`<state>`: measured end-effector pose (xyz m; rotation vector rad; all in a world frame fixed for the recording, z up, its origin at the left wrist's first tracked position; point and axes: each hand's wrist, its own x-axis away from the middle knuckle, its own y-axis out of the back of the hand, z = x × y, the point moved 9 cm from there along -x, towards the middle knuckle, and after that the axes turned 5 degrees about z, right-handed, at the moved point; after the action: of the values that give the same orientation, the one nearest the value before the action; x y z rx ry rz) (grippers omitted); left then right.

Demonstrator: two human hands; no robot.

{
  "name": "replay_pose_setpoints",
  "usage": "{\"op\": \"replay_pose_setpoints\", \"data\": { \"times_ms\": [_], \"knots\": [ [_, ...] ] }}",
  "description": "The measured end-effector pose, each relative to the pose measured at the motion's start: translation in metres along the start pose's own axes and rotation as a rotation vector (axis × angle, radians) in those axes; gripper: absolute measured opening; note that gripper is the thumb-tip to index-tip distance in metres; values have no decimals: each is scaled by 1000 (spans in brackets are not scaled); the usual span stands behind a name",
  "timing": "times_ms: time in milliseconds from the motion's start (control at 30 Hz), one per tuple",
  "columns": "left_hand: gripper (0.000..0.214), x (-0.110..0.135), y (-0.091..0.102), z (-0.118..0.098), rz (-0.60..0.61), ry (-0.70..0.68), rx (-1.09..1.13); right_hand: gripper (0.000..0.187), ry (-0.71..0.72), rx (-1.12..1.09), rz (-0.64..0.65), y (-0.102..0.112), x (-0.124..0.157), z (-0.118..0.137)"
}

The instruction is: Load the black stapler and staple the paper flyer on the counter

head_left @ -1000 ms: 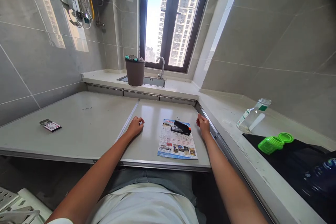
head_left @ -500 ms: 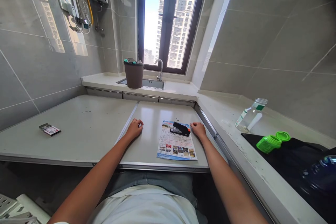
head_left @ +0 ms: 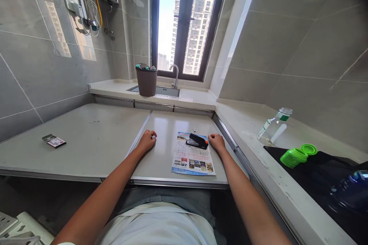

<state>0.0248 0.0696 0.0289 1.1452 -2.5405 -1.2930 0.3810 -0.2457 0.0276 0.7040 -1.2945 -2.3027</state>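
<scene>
Black stapler [head_left: 198,141] is laid on a printed leaflet [head_left: 193,156], lettering too small to read; left hand [head_left: 147,140] and right hand [head_left: 217,142] are loosely curled, part-spread.

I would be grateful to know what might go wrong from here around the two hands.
The right hand is right beside the black stapler, so a sideways nudge might push it askew. The stapler lies on the printed leaflet, so pulling the paper might drag it along.
</scene>
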Motion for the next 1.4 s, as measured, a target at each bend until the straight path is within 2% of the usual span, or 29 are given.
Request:
{"op": "replay_pose_setpoints", "data": {
  "times_ms": [1400],
  "knots": [
    [18,2,0,-4,24,-3,11,36,4,-1,20,1,1,3]
  ]
}}
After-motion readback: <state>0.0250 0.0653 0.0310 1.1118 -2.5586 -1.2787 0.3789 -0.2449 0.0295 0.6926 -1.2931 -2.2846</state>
